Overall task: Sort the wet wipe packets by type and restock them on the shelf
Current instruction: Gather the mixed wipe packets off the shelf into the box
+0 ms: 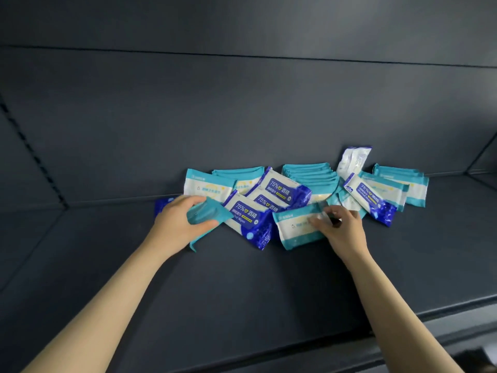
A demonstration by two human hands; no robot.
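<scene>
A mixed pile of wet wipe packets lies along the back of a dark shelf (242, 286). Several are teal and white (207, 185), several are dark blue with "75%" print (279, 188). My left hand (177, 219) grips a teal packet (207, 215) at the pile's left end, thumb underneath and fingers over its top. My right hand (340, 227) pinches the right end of another teal and white packet (295, 227) lying at the front of the pile. A blue packet (250, 223) lies between my hands. One pale packet (352, 160) leans upright against the back wall.
A stack of teal packets (312, 173) stands at the back middle, more teal ones (403, 184) lie at the right. Another blue packet (372, 196) lies on them. The shelf's front edge (376, 343) runs low across the view. The back panel (242, 117) is dark grey.
</scene>
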